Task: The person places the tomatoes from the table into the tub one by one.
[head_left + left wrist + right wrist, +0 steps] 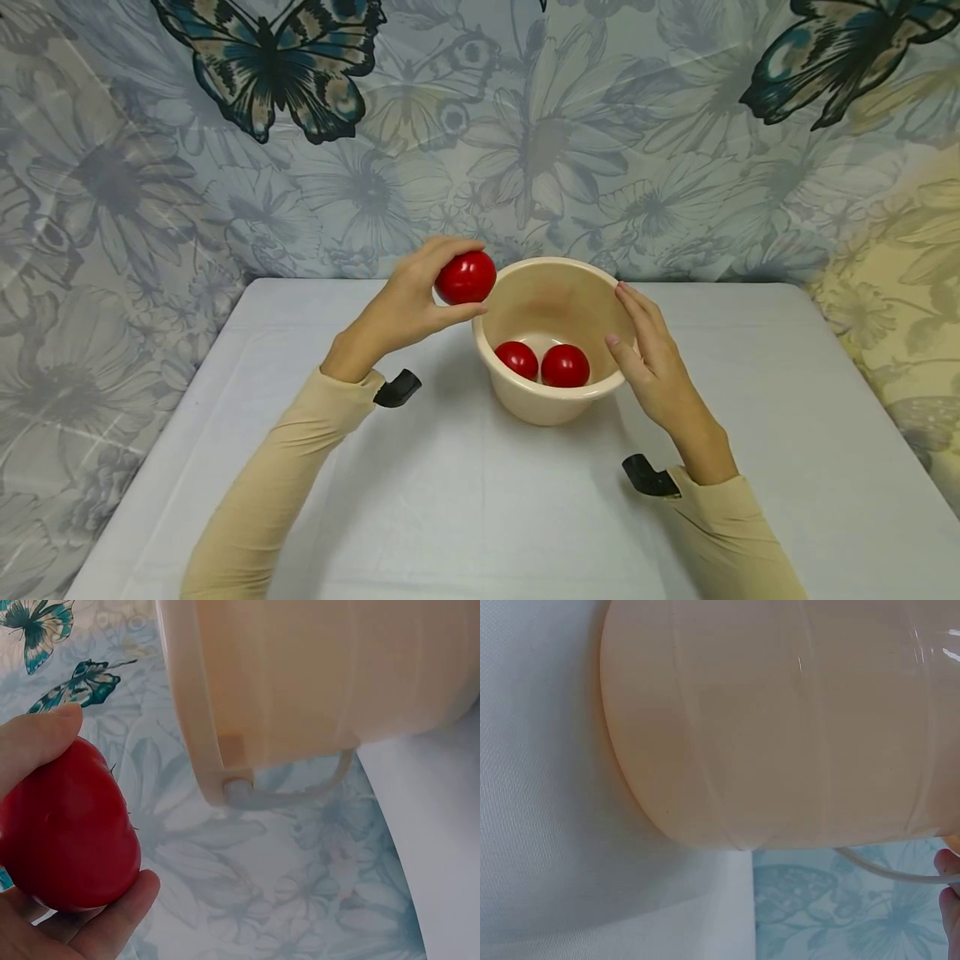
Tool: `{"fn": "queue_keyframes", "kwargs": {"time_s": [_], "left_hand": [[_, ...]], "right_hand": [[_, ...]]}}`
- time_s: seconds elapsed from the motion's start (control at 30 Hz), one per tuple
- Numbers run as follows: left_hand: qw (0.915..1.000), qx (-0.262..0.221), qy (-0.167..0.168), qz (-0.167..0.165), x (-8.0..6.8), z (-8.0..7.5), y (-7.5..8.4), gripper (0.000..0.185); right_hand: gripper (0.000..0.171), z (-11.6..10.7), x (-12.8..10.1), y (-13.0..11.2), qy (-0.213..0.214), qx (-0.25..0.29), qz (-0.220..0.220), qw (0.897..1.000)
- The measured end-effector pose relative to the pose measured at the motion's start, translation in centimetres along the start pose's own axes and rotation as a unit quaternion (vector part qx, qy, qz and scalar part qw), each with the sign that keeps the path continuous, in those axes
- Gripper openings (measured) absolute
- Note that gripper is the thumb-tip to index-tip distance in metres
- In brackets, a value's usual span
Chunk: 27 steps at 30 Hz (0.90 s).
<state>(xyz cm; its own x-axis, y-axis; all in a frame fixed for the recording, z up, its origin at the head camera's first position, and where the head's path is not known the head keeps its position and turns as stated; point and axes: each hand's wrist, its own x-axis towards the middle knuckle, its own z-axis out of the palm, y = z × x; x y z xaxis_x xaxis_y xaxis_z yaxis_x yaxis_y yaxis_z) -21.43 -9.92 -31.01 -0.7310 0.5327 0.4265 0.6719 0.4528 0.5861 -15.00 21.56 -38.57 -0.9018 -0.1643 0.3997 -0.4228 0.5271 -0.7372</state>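
Tomato (466, 277): red, glossy, round.

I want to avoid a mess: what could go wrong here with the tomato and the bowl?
The tomato in the left hand is at the bowl rim, not over its middle; released now, it might hit the rim and roll off. The right hand only touches the bowl with straight fingers, so a knock could shift it.

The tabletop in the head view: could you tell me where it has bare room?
The white tabletop is bare between the sleeves before the beige bowl, and on both flanks. It is crowded at the bowl: left hand holds a tomato, right hand touches the rim.
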Motion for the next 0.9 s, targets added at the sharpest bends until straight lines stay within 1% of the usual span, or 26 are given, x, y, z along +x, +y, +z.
{"fn": "queue_keyframes", "kwargs": {"time_s": [0.37,0.53,0.67,0.9], "left_hand": [[0.9995,-0.012,-0.023,0.020,1.1,1.5,1.0,0.063],[0.9992,-0.010,-0.035,0.015,1.5,2.1,1.2,0.066],[0.9990,-0.010,-0.043,0.010,1.8,2.7,1.3,0.065],[0.9984,-0.017,-0.051,0.015,2.3,3.6,1.2,0.063]], "right_hand": [[0.060,-0.1,0.0,-0.1,0.002,0.006,-0.004,1.000],[0.061,-0.1,0.0,-0.1,0.004,0.005,-0.004,1.000],[0.061,-0.1,0.0,0.1,0.003,0.007,-0.002,1.000],[0.060,0.1,0.0,0.4,0.002,0.006,-0.002,1.000]]}}
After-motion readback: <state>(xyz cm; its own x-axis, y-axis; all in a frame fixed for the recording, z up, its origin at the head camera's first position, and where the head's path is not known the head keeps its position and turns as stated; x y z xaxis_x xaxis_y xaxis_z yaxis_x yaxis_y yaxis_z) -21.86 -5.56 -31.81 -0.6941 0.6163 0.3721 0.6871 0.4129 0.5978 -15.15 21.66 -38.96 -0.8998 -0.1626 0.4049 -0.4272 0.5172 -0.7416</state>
